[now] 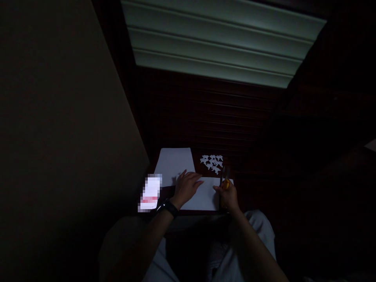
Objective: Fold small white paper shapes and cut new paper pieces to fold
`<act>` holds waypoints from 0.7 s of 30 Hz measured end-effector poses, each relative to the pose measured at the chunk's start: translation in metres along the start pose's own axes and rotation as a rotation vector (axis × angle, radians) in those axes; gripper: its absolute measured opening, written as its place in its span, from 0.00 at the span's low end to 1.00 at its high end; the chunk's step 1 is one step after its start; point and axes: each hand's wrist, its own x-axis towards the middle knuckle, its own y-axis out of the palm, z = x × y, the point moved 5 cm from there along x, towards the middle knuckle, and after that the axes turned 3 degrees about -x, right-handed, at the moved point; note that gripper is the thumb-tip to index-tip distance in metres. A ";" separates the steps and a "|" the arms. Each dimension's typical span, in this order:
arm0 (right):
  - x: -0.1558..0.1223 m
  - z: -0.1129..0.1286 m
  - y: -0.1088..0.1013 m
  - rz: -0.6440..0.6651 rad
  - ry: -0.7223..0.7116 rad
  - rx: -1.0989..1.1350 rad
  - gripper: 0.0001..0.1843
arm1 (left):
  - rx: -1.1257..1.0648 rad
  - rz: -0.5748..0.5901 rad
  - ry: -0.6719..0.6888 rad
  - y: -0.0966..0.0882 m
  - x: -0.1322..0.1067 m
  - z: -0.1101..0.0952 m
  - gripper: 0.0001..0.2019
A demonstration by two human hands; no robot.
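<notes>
My left hand lies with its fingers stretched out on a white sheet of paper, pressing near the sheet's upper left part. A dark watch is on that wrist. At the sheet's right side my right hand is closed around a yellow-and-black tool. Its greyish upper end points away from me; the dim light hides its exact kind. Beyond the sheet lies a cluster of several small white paper cut-outs.
A larger white sheet lies at the back left of the small dark table. On the left edge is a lit phone, its screen blurred. A pale wall rises to the left, and dark slatted panelling stands behind.
</notes>
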 end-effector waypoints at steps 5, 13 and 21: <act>0.001 -0.004 -0.001 -0.044 0.023 -0.013 0.20 | -0.006 -0.021 0.058 -0.008 0.003 -0.010 0.12; -0.002 0.006 0.000 0.004 -0.016 0.006 0.20 | -0.047 0.022 -0.004 -0.006 0.014 -0.003 0.08; 0.013 0.026 -0.006 0.004 -0.028 0.085 0.19 | -0.079 0.075 0.023 -0.008 0.021 0.001 0.08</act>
